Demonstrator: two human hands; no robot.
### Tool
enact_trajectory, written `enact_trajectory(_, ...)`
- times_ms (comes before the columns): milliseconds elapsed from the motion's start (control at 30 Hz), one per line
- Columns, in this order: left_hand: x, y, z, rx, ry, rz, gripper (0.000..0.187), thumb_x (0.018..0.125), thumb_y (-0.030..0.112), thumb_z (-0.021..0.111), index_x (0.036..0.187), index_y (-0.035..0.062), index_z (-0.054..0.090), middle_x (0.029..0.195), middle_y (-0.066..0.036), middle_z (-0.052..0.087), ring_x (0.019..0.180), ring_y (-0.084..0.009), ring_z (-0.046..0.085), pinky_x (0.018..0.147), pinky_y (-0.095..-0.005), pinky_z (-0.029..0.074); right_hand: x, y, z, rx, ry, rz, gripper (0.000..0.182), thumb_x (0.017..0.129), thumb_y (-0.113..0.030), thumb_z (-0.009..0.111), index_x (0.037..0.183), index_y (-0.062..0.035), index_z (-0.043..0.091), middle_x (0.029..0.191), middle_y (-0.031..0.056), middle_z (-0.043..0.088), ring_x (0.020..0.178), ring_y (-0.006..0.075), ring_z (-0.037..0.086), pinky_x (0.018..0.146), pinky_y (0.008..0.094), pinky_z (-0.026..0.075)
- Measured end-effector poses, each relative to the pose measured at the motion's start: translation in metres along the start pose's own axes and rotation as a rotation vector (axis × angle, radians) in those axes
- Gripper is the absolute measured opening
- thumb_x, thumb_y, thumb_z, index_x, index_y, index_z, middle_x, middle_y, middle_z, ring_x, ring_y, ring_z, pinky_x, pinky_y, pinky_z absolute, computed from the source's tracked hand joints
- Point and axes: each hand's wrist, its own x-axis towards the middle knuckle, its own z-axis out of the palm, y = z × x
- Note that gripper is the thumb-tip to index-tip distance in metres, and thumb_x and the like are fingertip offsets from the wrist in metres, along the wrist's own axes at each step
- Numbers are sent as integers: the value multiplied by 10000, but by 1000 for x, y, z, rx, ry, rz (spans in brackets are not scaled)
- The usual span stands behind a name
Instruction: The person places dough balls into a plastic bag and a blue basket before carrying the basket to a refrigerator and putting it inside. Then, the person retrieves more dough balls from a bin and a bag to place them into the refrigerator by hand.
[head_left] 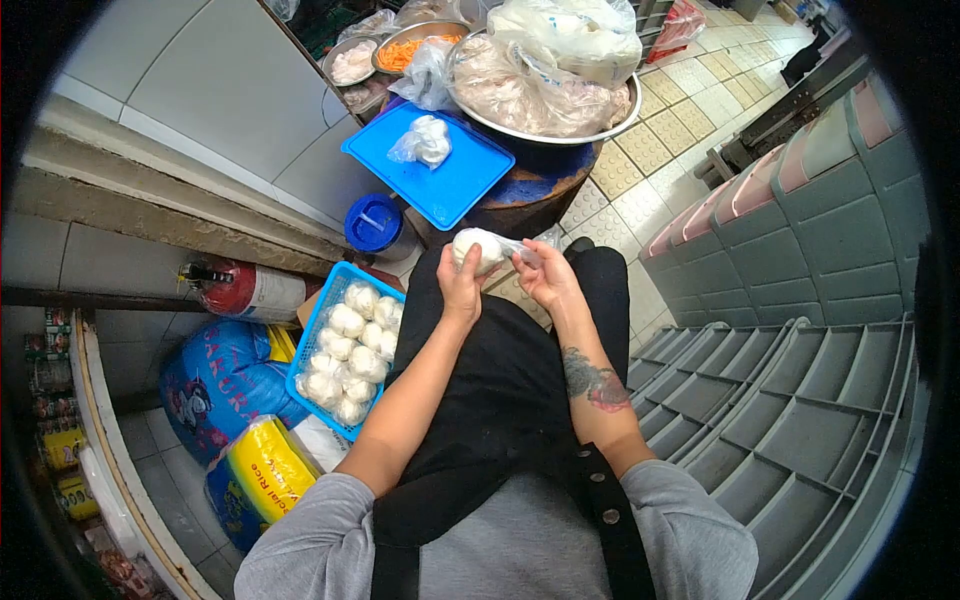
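Note:
My left hand (461, 283) cups a white ball of food wrapped in a clear plastic bag (481, 248), held over my lap. My right hand (546, 277) pinches the twisted end of the same bag on its right side. A blue basket (311, 338) at my left holds several similar bagged white balls. Ahead, a blue tray (455, 186) carries one more bagged ball (424, 140). Behind the tray stands a large metal bowl (610, 121) filled with pale food under plastic bags.
Grey plastic crates (800, 330) are stacked on my right. A red fire extinguisher (245, 290), a blue sack (215, 380) and a yellow rice bag (265, 470) lie at my left by the wall. A blue-lidded tub (372, 224) and bowls of food (405, 48) sit further ahead.

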Motion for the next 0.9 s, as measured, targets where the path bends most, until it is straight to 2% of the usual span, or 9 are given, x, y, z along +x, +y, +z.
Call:
enact_trajectory(67,1,3,1,-36,11,-31,352,917,267,599,1149,39,464,1080,-96,576,965,-222,609,769,-384,570,0,3,1,-131,48,-67,212,878,-112,560,1059,-24,493,923,88,572,637,138,592,391,156,340)
enact_trajectory(167,5,2,3,-44,46,-52,387,932,334,572,1160,40,466,1080,-96,578,970,-225,608,779,-382,569,-9,8,11,-385,18,-306,179,889,-103,500,1047,-28,541,866,60,588,599,95,546,399,180,359)
enact_trajectory(267,10,6,4,-93,94,-116,422,935,383,552,1174,45,467,1082,-85,580,974,-220,607,778,-377,567,-13,6,17,-597,-18,-276,174,883,-94,480,1021,-32,567,814,37,577,549,71,504,408,176,366)
enact_trajectory(367,16,8,2,-111,152,-156,440,933,421,542,1183,66,471,1078,-65,584,961,-205,604,748,-360,560,-11,9,17,-747,-47,-287,166,895,-126,530,1006,-28,604,767,28,588,533,66,515,424,177,385)
enact_trajectory(467,18,7,1,-86,227,-151,410,933,412,548,1159,78,475,1044,-60,591,917,-196,609,710,-353,547,-9,11,13,-954,-115,-392,194,898,-179,593,1000,-19,630,743,26,601,545,66,541,445,185,416)
enact_trajectory(567,20,3,2,-64,277,-96,370,931,372,571,1109,64,470,994,-78,597,869,-198,622,693,-360,543,-15,14,16,-887,-184,-334,259,886,-227,641,1034,-14,634,741,23,614,567,68,565,475,190,443)
enact_trajectory(800,26,-3,-5,-148,279,-78,402,922,385,584,1096,47,455,1014,-87,586,896,-198,614,729,-371,533,-17,15,15,-984,-303,-379,212,876,-173,642,997,-7,587,729,9,585,577,72,557,537,209,476)
enact_trajectory(900,28,-8,-9,-149,266,-60,405,921,391,582,1101,51,453,1018,-86,586,902,-206,613,748,-392,530,-11,15,10,-919,-211,-226,181,876,-142,622,987,-4,578,706,7,571,555,76,540,499,213,463)
